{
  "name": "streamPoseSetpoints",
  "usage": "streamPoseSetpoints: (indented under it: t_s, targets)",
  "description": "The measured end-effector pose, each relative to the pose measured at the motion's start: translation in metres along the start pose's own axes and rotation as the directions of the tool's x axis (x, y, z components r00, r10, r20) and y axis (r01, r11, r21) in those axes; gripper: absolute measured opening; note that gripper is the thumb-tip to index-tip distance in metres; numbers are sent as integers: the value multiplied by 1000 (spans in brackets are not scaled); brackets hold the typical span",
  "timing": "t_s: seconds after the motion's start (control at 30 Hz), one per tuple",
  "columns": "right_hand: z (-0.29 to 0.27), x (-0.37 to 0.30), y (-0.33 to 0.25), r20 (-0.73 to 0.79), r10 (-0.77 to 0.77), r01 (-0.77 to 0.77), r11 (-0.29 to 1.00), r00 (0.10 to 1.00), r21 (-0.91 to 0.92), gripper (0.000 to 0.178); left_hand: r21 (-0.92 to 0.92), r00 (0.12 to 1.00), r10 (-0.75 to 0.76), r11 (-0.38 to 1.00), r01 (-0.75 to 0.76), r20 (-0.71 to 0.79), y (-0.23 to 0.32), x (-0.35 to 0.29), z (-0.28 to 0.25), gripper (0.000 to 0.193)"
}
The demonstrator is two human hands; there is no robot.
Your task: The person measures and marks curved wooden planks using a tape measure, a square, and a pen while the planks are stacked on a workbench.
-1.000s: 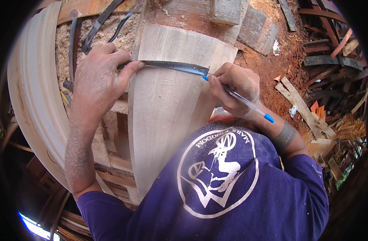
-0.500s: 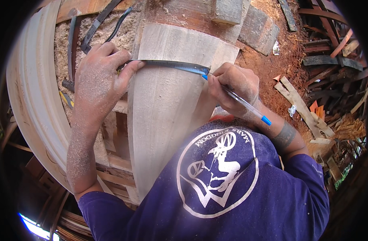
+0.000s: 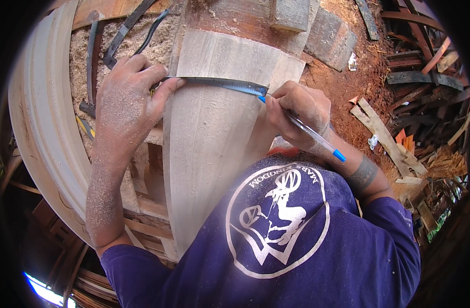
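Observation:
A pale, dusty wooden board (image 3: 209, 138) lies under both my hands, broad at the far end and running back beneath my chest. Across it stretches a measuring tape (image 3: 219, 83), its blade reaching from one hand to the other. My left hand (image 3: 132, 90) is closed on the tape at the board's left edge, thumb and forefinger pinching it; the tape's case is mostly hidden. My right hand (image 3: 299, 105) grips a clear pen with blue ends (image 3: 317, 134). The pen's blue tip touches or nearly touches the tape's hooked end, near the board's right side.
A long curved wooden piece (image 3: 50, 102) stands at the left. Dark clamp-like bars (image 3: 124, 33) rest in sawdust beyond my left hand. Wood blocks (image 3: 291, 14) sit at the far side. Scrap strips (image 3: 419, 61) pile up at the right, near loose pale offcuts (image 3: 384, 133).

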State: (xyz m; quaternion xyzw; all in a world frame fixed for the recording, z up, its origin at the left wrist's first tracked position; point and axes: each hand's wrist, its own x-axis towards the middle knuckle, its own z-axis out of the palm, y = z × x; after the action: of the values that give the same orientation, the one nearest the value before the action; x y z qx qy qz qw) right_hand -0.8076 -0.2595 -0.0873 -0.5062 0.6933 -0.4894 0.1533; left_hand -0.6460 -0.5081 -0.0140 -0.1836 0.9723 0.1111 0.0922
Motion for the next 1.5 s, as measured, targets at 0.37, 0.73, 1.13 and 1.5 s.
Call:
streamPoseSetpoints:
  t_s: [0.37,0.73,1.13,1.5]
  targets:
    - [2,0,0,-14,1,-2,1000,1000,-9,23,-1,998,-36,999,36,47,0,0,-1,31]
    - [-4,1,1,57,-52,52,999,997,1,24,3,999,-24,1000,24,34,-1,0,1,31]
    - [-2,1,0,37,-46,46,999,998,10,25,4,998,-45,999,45,40,4,2,-3,20]
    - [-26,3,-19,51,92,-98,987,994,131,26,-21,999,-29,999,29,19,3,3,-4,30]
